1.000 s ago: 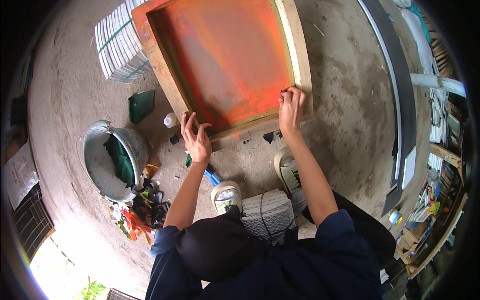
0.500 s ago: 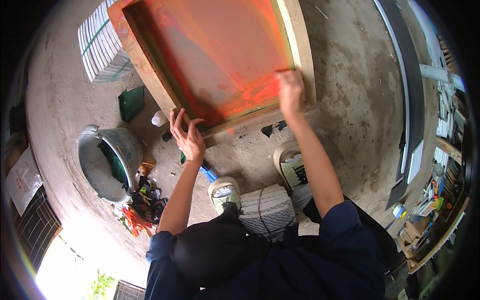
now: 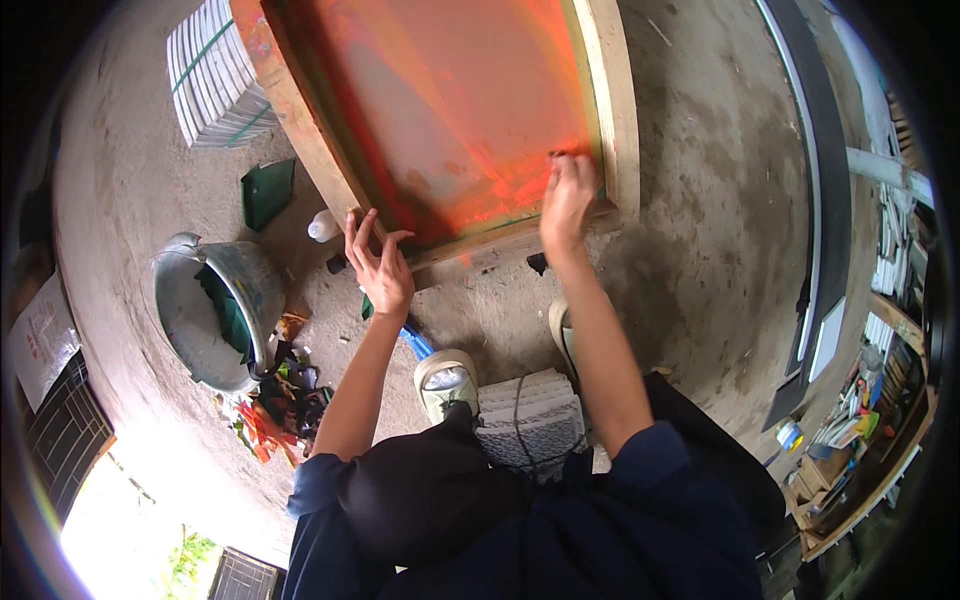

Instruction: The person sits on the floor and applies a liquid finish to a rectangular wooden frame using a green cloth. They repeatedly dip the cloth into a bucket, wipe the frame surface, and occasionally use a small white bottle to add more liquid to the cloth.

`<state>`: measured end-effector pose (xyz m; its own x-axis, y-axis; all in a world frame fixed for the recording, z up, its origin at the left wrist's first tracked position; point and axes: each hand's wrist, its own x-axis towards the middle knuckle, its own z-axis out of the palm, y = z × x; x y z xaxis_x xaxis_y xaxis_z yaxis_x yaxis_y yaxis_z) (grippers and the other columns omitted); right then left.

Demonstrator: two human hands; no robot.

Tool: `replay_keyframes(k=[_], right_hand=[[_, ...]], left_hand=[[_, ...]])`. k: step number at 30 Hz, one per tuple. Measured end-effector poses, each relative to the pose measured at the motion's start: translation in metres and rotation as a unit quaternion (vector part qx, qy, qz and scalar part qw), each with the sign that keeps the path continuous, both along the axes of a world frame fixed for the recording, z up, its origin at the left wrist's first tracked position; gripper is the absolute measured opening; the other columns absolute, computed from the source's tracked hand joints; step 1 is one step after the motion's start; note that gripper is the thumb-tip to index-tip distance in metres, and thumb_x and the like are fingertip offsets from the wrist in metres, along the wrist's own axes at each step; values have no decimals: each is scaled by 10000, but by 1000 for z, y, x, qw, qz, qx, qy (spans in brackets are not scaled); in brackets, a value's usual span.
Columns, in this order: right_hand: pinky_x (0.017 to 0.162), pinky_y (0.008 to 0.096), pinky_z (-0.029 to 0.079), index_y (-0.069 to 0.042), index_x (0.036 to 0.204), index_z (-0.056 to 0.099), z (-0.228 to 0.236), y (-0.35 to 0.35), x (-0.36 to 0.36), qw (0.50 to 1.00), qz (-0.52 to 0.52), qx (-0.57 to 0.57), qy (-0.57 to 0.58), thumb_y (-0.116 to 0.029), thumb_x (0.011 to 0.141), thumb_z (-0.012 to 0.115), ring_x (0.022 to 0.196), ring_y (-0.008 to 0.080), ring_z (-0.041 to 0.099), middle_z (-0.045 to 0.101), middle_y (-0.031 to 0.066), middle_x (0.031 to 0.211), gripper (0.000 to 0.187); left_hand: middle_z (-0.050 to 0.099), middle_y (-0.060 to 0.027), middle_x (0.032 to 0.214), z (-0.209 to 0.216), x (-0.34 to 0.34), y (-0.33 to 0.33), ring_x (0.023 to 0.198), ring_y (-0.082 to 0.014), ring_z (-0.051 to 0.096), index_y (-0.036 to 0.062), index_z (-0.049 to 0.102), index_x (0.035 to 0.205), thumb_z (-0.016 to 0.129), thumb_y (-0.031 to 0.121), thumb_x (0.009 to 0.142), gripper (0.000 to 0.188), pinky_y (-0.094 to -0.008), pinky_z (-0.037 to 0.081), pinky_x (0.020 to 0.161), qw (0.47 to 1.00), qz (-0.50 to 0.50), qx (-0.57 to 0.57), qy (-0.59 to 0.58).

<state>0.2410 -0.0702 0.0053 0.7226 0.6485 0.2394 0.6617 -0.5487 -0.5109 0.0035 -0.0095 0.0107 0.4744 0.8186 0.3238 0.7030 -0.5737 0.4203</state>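
Note:
A screen printing frame (image 3: 620, 110) with wooden rails and an orange-stained mesh (image 3: 440, 120) lies in front of me. My left hand (image 3: 381, 275) rests on its near left corner, fingers spread over the rail and the thumb apart. Inside the near right corner, my right hand (image 3: 567, 205) is closed, knuckles up, over the mesh. A small dark bit shows at its fingertips, too little to name. Bright orange smears cover the mesh beside that hand. Beyond the left hand stands a small white bottle (image 3: 323, 227).
A grey bucket (image 3: 265, 300) with green material inside lies left, near colourful scraps (image 3: 290, 400). A green piece (image 3: 267, 194) and a strapped white stack (image 3: 215, 80) are farther off. Another tied bundle (image 3: 530, 420) sits between my feet. Cluttered shelving (image 3: 860, 430) lines the right side.
My right hand has moved slightly left and nearer to me over the mesh. My left hand keeps its place on the corner. The whole view has shifted a little.

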Motion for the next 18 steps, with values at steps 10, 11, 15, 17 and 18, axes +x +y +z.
replay_keyframes(k=[10, 11, 15, 17, 18], right_hand=[[749, 346, 494, 27, 884, 600, -11, -6, -38, 979, 197, 43, 7, 26, 793, 606, 896, 241, 558, 580, 108, 912, 90], [711, 331, 496, 23, 878, 602, -9, -3, -24, 981, 188, 25, -28, 33, 794, 600, 856, 228, 563, 581, 105, 882, 84], [686, 384, 477, -8, 906, 591, 3, 11, 23, 997, 25, 60, 51, 17, 790, 543, 821, 263, 539, 553, 129, 833, 128], [756, 397, 475, -27, 971, 581, -6, 0, -13, 997, 63, -11, -39, 43, 742, 551, 884, 297, 534, 545, 144, 890, 241], [775, 399, 470, -25, 967, 581, -13, -5, -33, 995, 97, -12, -13, 60, 734, 551, 878, 296, 532, 543, 141, 894, 249]], left_hand=[[429, -99, 1293, -1, -2, 1, 1320, -354, 288, 141, 660, 838, 549, -66, 694, 276, -459, 299, 1067, 1000, 6, 4, -3], [430, -99, 1293, -1, -2, 1, 1319, -353, 290, 140, 661, 836, 549, -66, 693, 275, -458, 300, 1067, 1000, 6, 6, -2], [435, -97, 1289, 1, 1, -1, 1318, -350, 293, 138, 663, 829, 549, -66, 692, 271, -455, 304, 1066, 1000, 9, -2, 4], [436, -99, 1287, 0, 0, 0, 1317, -349, 294, 135, 661, 834, 550, -63, 692, 268, -452, 305, 1065, 1000, 4, 8, 3], [436, -99, 1287, 0, -1, 1, 1317, -348, 294, 134, 661, 833, 551, -63, 692, 266, -451, 305, 1065, 1000, 6, 7, 5]])
